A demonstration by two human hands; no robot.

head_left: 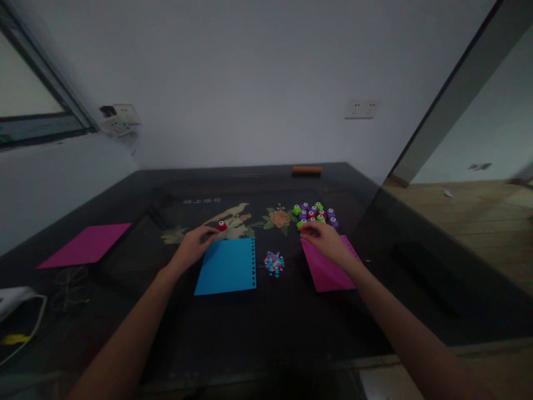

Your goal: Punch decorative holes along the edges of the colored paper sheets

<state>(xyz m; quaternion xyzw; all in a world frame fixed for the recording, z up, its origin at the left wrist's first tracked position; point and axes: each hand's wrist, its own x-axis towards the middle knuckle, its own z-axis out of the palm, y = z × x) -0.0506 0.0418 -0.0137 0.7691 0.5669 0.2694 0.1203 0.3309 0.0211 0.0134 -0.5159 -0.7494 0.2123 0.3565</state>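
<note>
Head cam shows the left hand (194,245) pinching a small red plastic paper punch (222,225) at the far edge of the blue paper sheet (227,266), while the right hand (326,240), fingers loosely curled, touches a green punch (301,223) near the cluster of colourful punches (315,213) on the dark table (250,333).

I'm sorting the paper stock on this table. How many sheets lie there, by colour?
Blue sheet: 1, beside the left hand
Pink sheets: 2, one under the right hand at, one far left
Total: 3
</note>
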